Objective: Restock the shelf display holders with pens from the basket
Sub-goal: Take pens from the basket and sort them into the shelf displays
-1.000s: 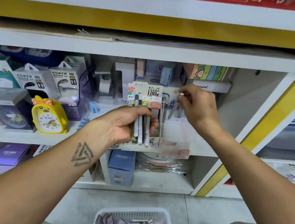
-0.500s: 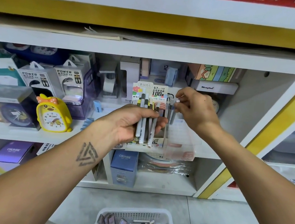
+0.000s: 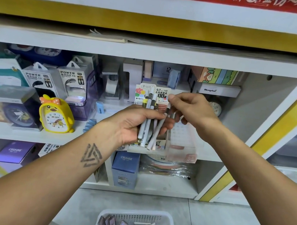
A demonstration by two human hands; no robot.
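My left hand (image 3: 135, 123) grips a bundle of white and grey pens (image 3: 147, 125), held upright in front of the middle shelf. My right hand (image 3: 192, 108) is just right of the bundle, and its fingertips pinch the top of the rightmost, slanting white pen (image 3: 157, 132). Behind the bundle stands a printed cardboard pen display box (image 3: 161, 95). A clear plastic display holder (image 3: 182, 146) sits to its right on the shelf and is partly hidden by my hands. The white basket (image 3: 169, 224) on the floor at the bottom holds several more pens.
On the shelf to the left are a yellow duck clock (image 3: 54, 116) and power bank boxes (image 3: 71, 83). A blue box (image 3: 124, 167) stands on the lower shelf. A white upright (image 3: 252, 139) and a yellow frame bound the bay at right.
My right hand has come left and down from over the clear holder to the bundle in my left hand. The left hand has kept its grip and barely shifted.
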